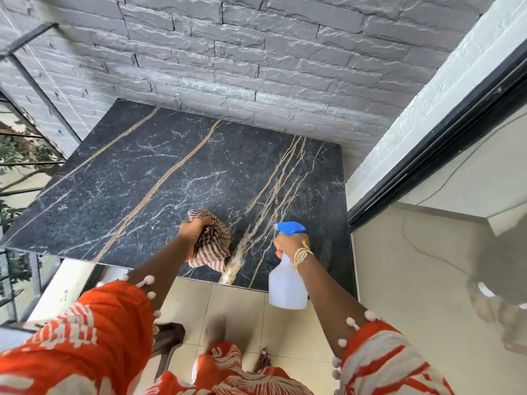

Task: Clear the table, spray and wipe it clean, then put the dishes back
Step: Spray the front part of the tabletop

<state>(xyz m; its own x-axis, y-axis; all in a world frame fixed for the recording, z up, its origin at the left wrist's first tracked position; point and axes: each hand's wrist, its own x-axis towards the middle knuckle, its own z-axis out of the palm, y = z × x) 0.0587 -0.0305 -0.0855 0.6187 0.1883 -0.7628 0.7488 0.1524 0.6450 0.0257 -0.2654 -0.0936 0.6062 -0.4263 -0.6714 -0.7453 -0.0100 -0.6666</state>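
A black marble table (137,178) with tan and white veins fills the middle of the head view, with no dishes on it. My left hand (191,228) grips a bunched red-and-white striped cloth (212,246) over the table's near edge. My right hand (289,244) holds a clear spray bottle (286,283) with a blue trigger head, nozzle pointing left over the table's near right part. A yellow string bracelet circles that wrist.
A grey stone-brick wall (256,67) backs the table. A glass sliding door with a black frame (427,155) stands at the right. Beige floor tiles (236,303) lie below, with a dark chair (168,340) near my legs. Black railing and foliage (20,155) are at the left.
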